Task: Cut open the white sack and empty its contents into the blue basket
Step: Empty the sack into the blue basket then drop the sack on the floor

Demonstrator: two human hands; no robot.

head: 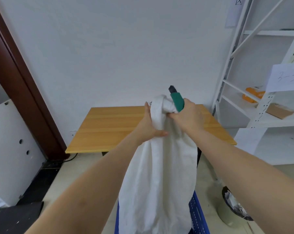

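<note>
The white sack [159, 174] hangs upright in front of me, its lower end down inside the blue basket [197, 215] at the bottom of the view. My left hand [149, 127] grips the sack's upper left side, thumb across the cloth. My right hand [187, 115] grips the bunched top of the sack together with a green-handled knife [176, 100], whose dark tip points up and away. What the sack contains is hidden.
A wooden table [109, 129] stands against the white wall behind the sack. White metal shelving [261, 107] with boxes and paper labels is at the right. A dark brown door frame [16, 73] is at the left, and a grey bin [234, 206] sits on the floor at lower right.
</note>
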